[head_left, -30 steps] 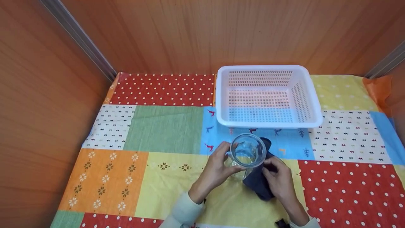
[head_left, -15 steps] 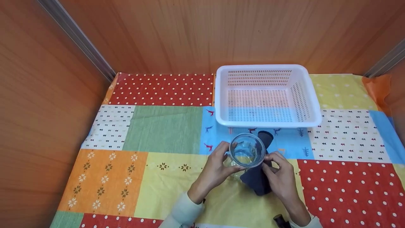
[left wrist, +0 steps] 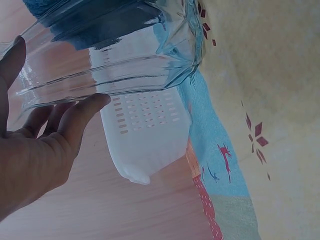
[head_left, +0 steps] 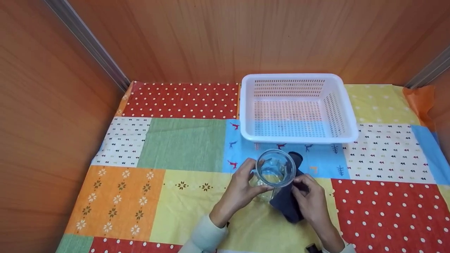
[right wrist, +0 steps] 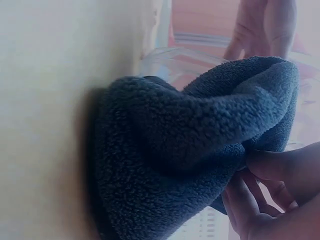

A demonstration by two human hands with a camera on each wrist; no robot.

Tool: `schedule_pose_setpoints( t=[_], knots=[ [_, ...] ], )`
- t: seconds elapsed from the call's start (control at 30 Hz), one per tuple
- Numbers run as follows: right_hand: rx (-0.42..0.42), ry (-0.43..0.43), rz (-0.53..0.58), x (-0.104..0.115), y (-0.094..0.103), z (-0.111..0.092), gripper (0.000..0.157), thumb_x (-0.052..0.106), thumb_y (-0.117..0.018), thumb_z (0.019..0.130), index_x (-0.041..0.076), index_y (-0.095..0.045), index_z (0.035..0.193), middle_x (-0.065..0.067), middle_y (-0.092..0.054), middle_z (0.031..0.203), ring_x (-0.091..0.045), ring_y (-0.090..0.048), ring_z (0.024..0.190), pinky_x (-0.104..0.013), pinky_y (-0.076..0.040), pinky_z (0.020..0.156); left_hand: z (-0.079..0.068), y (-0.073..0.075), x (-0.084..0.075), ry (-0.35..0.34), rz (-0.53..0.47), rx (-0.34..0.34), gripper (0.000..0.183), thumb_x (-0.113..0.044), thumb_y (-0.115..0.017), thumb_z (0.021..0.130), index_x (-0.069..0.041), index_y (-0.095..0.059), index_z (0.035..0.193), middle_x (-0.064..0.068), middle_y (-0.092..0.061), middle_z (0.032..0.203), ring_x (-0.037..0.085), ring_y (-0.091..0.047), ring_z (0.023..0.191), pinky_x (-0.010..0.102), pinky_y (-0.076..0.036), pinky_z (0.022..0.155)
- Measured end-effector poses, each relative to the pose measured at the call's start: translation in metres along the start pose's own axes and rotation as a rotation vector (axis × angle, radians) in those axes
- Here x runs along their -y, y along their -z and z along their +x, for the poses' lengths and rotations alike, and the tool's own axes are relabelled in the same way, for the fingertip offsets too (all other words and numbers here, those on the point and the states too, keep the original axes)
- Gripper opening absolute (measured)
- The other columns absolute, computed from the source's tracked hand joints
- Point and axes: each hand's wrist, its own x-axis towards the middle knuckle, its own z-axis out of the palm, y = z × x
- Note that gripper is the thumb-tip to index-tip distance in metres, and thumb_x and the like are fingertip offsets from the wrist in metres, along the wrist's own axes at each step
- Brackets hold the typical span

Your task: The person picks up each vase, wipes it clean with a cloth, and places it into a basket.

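Likely slippery, fragile jar [head_left: 274, 174], best held mid-side: left fingers [head_left: 245, 168] grip it at nine o'clock; right fingers [head_left: 306, 180] pinch cloth [head_left: 289, 205] at four.

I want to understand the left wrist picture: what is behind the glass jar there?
Through the glass jar appear the dark cloth, part of the white basket and the wooden wall. What lies behind the cloth is covered and cannot be seen.

My right hand [right wrist: 295, 219] pinches a dark, fluffy cloth [right wrist: 150, 160]; beyond it show clear glass [right wrist: 175, 54], my left hand [right wrist: 254, 25] and a white basket [right wrist: 202, 226].
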Motion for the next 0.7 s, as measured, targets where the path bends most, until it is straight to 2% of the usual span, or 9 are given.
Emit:
schedule_pose_setpoints(
  t=[0.07,0.13,0.27,0.4,0.63,0.7],
  knots=[
    [0.004,-0.002,-0.028,-0.005,-0.001,0.0,0.022,-0.021,-0.069,0.087,-0.001,-0.07,0.096,-0.012,-0.068,0.103,-0.019,-0.065,0.099,-0.031,-0.063,0.084,-0.001,0.0,0.0,0.0,-0.003,0.002,0.061,-0.012,-0.091,0.084,-0.017,-0.061,0.136,0.001,-0.06,0.128,0.028,-0.061,0.125,0.04,-0.055,0.105],
    [0.008,0.017,-0.053,-0.009,-0.001,0.0,0.023,-0.021,-0.07,0.086,0.0,-0.071,0.096,-0.011,-0.069,0.101,-0.02,-0.065,0.097,-0.032,-0.063,0.084,-0.001,0.0,0.0,0.001,-0.003,0.001,0.061,-0.012,-0.091,0.083,-0.018,-0.061,0.136,0.0,-0.061,0.127,0.027,-0.061,0.124,0.04,-0.055,0.105],
    [0.009,0.077,-0.08,-0.015,-0.002,0.0,0.024,-0.021,-0.072,0.085,0.001,-0.071,0.094,-0.01,-0.071,0.099,-0.018,-0.064,0.093,-0.02,-0.058,0.081,-0.002,0.001,0.001,-0.002,-0.001,-0.006,0.06,-0.01,-0.092,0.082,-0.017,-0.061,0.134,0.0,-0.061,0.126,0.027,-0.062,0.124,0.042,-0.055,0.105],
    [0.012,0.062,-0.056,-0.018,-0.003,-0.001,0.023,-0.02,-0.071,0.086,0.002,-0.071,0.094,-0.009,-0.071,0.1,-0.015,-0.062,0.092,-0.015,-0.055,0.08,-0.001,0.0,0.001,0.004,-0.004,-0.002,0.061,-0.011,-0.092,0.083,-0.018,-0.061,0.135,-0.001,-0.061,0.126,0.029,-0.062,0.124,0.042,-0.055,0.105],
    [0.007,-0.008,0.011,-0.012,-0.002,-0.002,0.022,-0.018,-0.07,0.09,0.0,-0.073,0.1,-0.011,-0.07,0.105,-0.011,-0.063,0.096,-0.03,-0.062,0.084,-0.001,0.0,0.0,0.011,-0.007,-0.003,0.06,-0.011,-0.092,0.083,-0.018,-0.061,0.134,-0.001,-0.06,0.126,0.03,-0.062,0.123,0.042,-0.054,0.106],
    [0.004,-0.006,0.025,-0.006,0.0,-0.001,0.02,-0.017,-0.07,0.09,0.0,-0.073,0.1,-0.011,-0.069,0.106,-0.009,-0.063,0.096,-0.03,-0.062,0.085,-0.001,0.0,0.0,0.011,-0.007,-0.005,0.06,-0.011,-0.092,0.083,-0.017,-0.061,0.134,0.0,-0.061,0.126,0.031,-0.062,0.123,0.042,-0.055,0.105]
  ],
)
